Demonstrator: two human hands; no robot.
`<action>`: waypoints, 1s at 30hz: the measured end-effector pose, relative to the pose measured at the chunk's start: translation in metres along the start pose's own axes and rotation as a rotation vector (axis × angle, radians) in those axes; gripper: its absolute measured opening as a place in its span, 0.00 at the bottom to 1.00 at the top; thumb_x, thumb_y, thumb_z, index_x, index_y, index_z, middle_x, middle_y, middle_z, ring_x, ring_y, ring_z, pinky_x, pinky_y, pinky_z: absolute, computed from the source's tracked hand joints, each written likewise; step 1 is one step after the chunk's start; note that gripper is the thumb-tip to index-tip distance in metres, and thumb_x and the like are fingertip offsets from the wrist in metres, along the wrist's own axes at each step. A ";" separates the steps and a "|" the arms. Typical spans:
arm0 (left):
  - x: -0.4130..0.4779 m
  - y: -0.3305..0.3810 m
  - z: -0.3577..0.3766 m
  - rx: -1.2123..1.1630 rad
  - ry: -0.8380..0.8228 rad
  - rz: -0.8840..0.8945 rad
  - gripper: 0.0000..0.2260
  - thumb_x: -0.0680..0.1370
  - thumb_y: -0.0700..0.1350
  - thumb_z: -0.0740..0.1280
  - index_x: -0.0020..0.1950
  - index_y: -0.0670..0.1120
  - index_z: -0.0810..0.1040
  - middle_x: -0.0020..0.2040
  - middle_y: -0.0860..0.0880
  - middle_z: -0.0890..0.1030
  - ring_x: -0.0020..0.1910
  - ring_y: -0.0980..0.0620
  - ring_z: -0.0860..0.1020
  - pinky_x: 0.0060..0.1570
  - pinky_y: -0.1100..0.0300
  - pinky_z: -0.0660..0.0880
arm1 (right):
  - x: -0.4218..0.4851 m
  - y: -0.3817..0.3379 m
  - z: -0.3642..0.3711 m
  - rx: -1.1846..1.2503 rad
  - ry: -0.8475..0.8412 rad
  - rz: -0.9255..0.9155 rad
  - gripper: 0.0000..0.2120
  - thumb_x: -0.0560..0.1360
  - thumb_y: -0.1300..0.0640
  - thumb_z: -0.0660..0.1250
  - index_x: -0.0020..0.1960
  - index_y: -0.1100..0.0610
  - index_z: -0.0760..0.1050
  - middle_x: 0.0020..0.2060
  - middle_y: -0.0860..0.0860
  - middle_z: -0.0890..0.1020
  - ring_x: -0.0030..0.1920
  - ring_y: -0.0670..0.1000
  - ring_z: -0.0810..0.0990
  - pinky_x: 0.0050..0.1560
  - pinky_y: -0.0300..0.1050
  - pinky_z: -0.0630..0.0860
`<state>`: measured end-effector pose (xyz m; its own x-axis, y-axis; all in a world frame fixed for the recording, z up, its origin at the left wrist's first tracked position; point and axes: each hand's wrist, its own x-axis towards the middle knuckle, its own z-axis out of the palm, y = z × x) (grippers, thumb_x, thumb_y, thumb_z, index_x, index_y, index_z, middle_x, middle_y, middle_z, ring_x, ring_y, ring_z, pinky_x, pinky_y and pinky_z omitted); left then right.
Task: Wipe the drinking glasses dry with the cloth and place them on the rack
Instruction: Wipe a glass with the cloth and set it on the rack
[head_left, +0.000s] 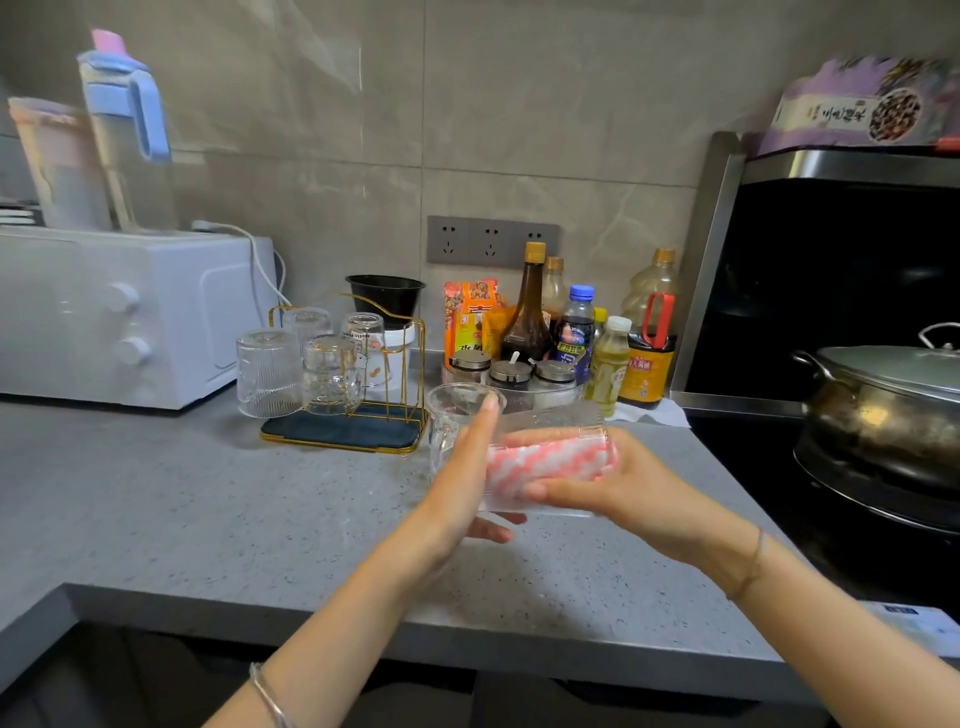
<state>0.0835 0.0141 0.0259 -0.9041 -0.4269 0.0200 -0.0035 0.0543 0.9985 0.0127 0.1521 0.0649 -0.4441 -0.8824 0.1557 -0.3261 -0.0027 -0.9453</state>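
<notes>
Fingers (485, 421) of the left hand (462, 483) stand straight and close together, laid flat against the open mouth of a ribbed drinking glass (550, 423) held on its side above the grey countertop (208, 493), with the thumb tucked below the rim. Seen from the head camera, the right hand (623, 483) cups the other end of the glass, its fingers curled round the underside and clamped on it. A pink-and-white cloth (545, 462) is stuffed inside and fills most of the glass. Motion blur makes it hard to say whether the left fingertips press the cloth or only the rim. Just behind the left hand, a clear handled cup (447, 415) stands upright on the counter. Further back and to the left sits the gold-wire rack (343, 436) on its dark tray, with four upturned glasses (267, 371) on it. A white toaster oven (130, 312) stands at the far left, a cluster of sauce bottles (530, 317) lines the tiled wall, and a lidded steel pot (883, 405) sits on the stove at right.
</notes>
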 end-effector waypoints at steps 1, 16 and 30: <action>0.001 -0.002 0.002 0.026 0.067 0.045 0.32 0.75 0.69 0.48 0.69 0.50 0.70 0.55 0.46 0.81 0.33 0.55 0.80 0.25 0.65 0.72 | 0.000 0.001 0.001 0.004 -0.003 0.007 0.19 0.71 0.68 0.70 0.58 0.52 0.78 0.50 0.49 0.85 0.53 0.49 0.84 0.49 0.35 0.78; -0.003 -0.022 -0.007 0.378 0.137 0.814 0.24 0.72 0.74 0.52 0.65 0.65 0.60 0.60 0.70 0.67 0.58 0.61 0.74 0.52 0.65 0.76 | -0.007 -0.011 -0.011 0.325 -0.044 0.098 0.15 0.66 0.67 0.72 0.51 0.58 0.80 0.48 0.56 0.85 0.47 0.52 0.85 0.44 0.38 0.80; 0.002 -0.022 0.004 0.087 0.202 0.518 0.24 0.68 0.76 0.53 0.53 0.61 0.69 0.49 0.51 0.80 0.42 0.55 0.78 0.34 0.61 0.71 | -0.001 -0.005 -0.005 0.090 -0.086 0.027 0.19 0.69 0.65 0.71 0.60 0.58 0.77 0.54 0.56 0.84 0.55 0.55 0.82 0.54 0.42 0.79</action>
<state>0.0800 0.0155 0.0036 -0.6972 -0.4888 0.5244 0.3761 0.3732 0.8481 0.0106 0.1549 0.0707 -0.3774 -0.9197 0.1081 -0.2371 -0.0169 -0.9713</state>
